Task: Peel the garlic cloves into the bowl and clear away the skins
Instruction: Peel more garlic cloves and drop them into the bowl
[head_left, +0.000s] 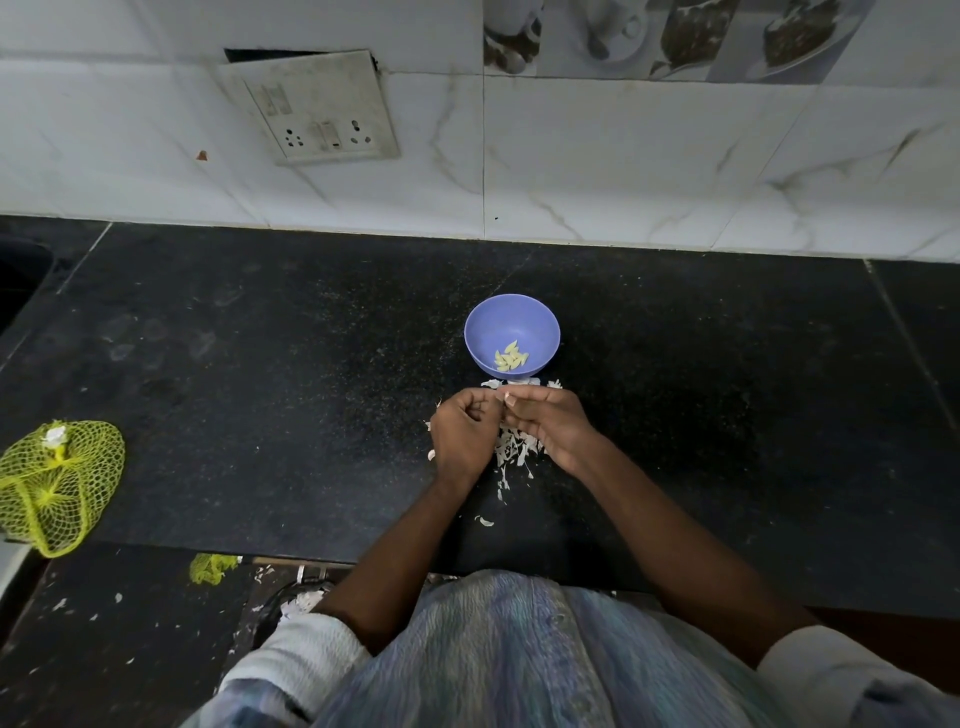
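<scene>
A blue bowl (511, 335) stands on the black counter, holding several peeled, pale yellow garlic cloves (511, 358). Just in front of it my left hand (462, 434) and my right hand (550, 423) meet, fingers curled, pinching something small between them; the clove itself is hidden by the fingers. A heap of white garlic skins (511, 449) lies under and between the hands, with loose flakes trailing toward the counter's front edge (484, 521).
A yellow mesh bag (57, 486) lies at the counter's left front edge. A scrap of yellow mesh (212, 567) and skin flakes lie on the floor below. A switchboard (317, 109) is on the tiled wall behind.
</scene>
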